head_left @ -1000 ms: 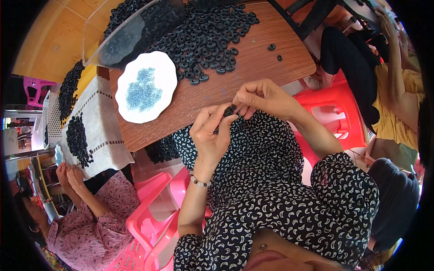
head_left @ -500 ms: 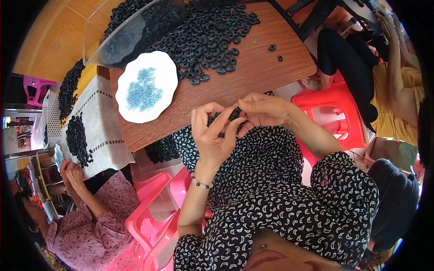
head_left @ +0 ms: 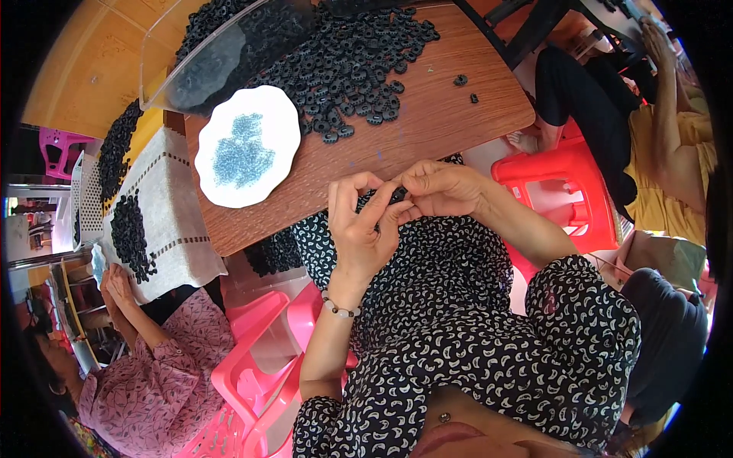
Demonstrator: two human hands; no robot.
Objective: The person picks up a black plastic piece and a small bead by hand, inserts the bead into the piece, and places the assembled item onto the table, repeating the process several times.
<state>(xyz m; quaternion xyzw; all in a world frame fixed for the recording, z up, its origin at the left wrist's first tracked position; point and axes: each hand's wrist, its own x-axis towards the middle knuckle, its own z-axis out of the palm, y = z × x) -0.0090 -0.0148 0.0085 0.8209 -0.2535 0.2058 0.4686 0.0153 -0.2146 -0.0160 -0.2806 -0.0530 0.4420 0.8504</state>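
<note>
Over my lap, beyond the table's near edge, I hold a small black plastic piece (head_left: 398, 195) between both hands. My left hand (head_left: 360, 225) is closed on it with thumb and fingers, a beaded bracelet on its wrist. From the right, my right hand (head_left: 447, 189) pinches at the same piece with thumb and fingertips, which hide much of it. On the wooden table (head_left: 450, 91) a white scalloped plate (head_left: 286, 126) carries a patch of tiny blue-grey bits. A heap of black oval plastic pieces (head_left: 351, 72) spreads behind the plate.
A clear plastic bin (head_left: 172, 88) with black pieces stands at the far left. Two loose pieces (head_left: 460, 80) lie at the table's right. Pink chairs (head_left: 252, 366) and a red stool (head_left: 565, 195) flank me. At left, a co-worker's hands (head_left: 117, 286) are beside a cloth-covered table (head_left: 179, 202).
My fingers have shifted slightly around the black piece; the right fingertips have curled in closer to it. At far right, another person's raised hand has moved a little.
</note>
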